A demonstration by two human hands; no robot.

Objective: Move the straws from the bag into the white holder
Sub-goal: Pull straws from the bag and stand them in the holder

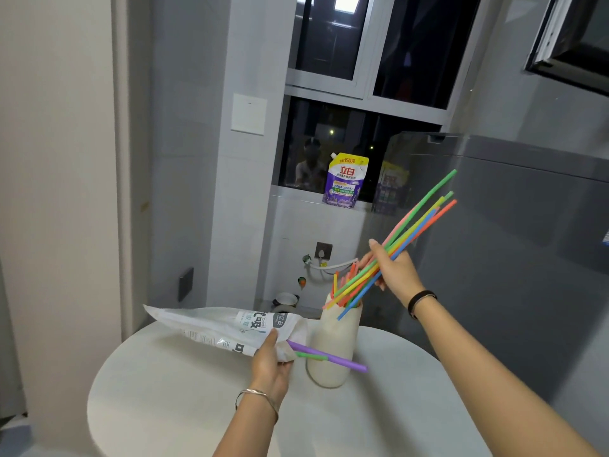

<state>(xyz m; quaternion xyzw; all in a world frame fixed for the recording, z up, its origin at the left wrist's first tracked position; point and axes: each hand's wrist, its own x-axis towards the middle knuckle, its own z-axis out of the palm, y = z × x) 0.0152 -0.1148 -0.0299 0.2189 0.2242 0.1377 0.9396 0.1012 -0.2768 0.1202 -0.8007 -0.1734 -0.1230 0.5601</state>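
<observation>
White plastic forms the bag (227,328), which is held nearly horizontal above the round white table (171,390). The left hand (272,361) grips the bag near its open end, thumb on top and fingers curled underneath. Two straws project from the bag mouth toward the right: a purple straw (329,356) and a shorter green straw (311,356); both pass in front of the white holder (333,351).

The holder stands upright on the table, just beside the bag mouth. Several orange and yellow straws already stand inside it.

The right hand (393,268) is raised above and to the right of the holder. Its fingers are closed around a bundle of straws (418,219) in green, yellow, blue, orange and pink. The bundle is tilted: upper ends fan out to the upper right, lower ends reach the holder opening. Whether every lower end sits inside the rim cannot be determined.

A purple detergent pouch (346,183) stands on the window ledge behind.
</observation>
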